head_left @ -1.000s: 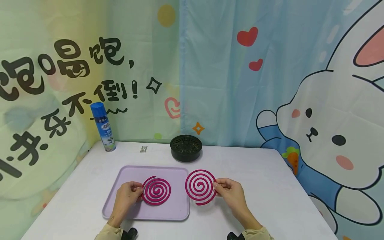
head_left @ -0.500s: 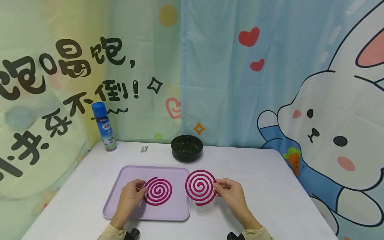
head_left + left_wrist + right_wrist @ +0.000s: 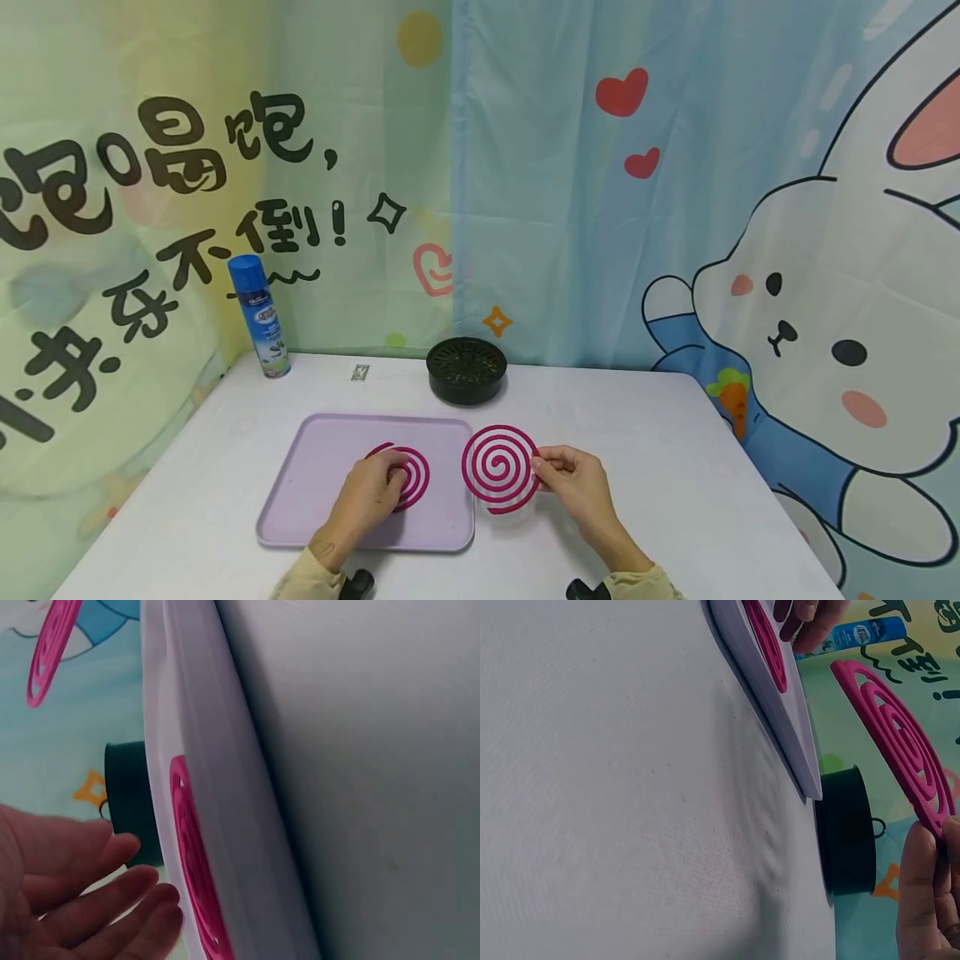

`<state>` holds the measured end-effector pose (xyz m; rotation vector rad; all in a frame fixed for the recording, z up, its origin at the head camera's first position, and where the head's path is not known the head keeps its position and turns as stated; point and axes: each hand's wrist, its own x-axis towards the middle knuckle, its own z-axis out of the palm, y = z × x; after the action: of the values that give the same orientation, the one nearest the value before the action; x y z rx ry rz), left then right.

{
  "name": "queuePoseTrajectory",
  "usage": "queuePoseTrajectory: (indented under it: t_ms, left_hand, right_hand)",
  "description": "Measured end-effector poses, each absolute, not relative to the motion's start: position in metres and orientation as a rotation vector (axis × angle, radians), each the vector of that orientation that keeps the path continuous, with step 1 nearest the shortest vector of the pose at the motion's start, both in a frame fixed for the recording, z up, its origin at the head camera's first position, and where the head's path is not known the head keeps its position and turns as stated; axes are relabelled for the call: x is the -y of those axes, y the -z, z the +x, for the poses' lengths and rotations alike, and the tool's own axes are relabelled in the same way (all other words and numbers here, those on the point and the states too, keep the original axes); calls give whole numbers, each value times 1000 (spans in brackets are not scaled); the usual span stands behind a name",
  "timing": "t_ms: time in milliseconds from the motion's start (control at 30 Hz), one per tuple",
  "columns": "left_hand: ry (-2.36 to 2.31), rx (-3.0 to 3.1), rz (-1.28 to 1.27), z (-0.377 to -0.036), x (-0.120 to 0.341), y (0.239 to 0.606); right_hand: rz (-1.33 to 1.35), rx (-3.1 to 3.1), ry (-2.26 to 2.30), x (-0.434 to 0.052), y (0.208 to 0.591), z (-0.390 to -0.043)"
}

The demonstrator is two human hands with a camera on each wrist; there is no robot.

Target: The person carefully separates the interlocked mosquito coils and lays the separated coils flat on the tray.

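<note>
Pinched at its outer edge by my right hand (image 3: 581, 485), a magenta mosquito coil (image 3: 498, 463) is held up just right of the lilac tray (image 3: 322, 454). In the right wrist view this coil (image 3: 891, 739) stands tilted above the table, finger and thumb at its lower end. A second magenta coil (image 3: 196, 862) lies on the tray, its left part hidden in the head view by my left hand (image 3: 366, 492). That hand hovers over the coil with loosely bent fingers; the left wrist view shows its fingertips beside the coil, holding nothing.
Behind the tray stands a round black lidded tin (image 3: 466, 383) with a pierced top. A blue spray can (image 3: 260, 321) is at the back left corner. Between them lies a small metal piece (image 3: 360, 373). A printed curtain (image 3: 525, 208) hangs behind the white table (image 3: 660, 467).
My left hand has let go of the left edge of the coil on the tray and moved right, over it. The right hand holds its coil in nearly the same spot.
</note>
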<state>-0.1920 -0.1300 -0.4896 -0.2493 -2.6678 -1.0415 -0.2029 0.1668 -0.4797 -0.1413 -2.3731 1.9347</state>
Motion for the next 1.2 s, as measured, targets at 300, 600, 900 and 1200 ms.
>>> queuePoseTrajectory:
  t_ms: [300, 600, 900, 1200]
  left_hand:
    - [820, 2729, -459, -191, 124, 496]
    - [802, 2788, -457, -188, 128, 496]
    - [806, 2790, -421, -187, 136, 494]
    - [883, 2806, -337, -187, 149, 495]
  right_hand:
    - [-138, 2388, -1937, -161, 483, -206]
    - [-104, 2414, -1927, -153, 483, -207]
    - [-99, 2453, -1916, -144, 483, -211]
    - [-88, 2473, -1910, -130, 484, -214]
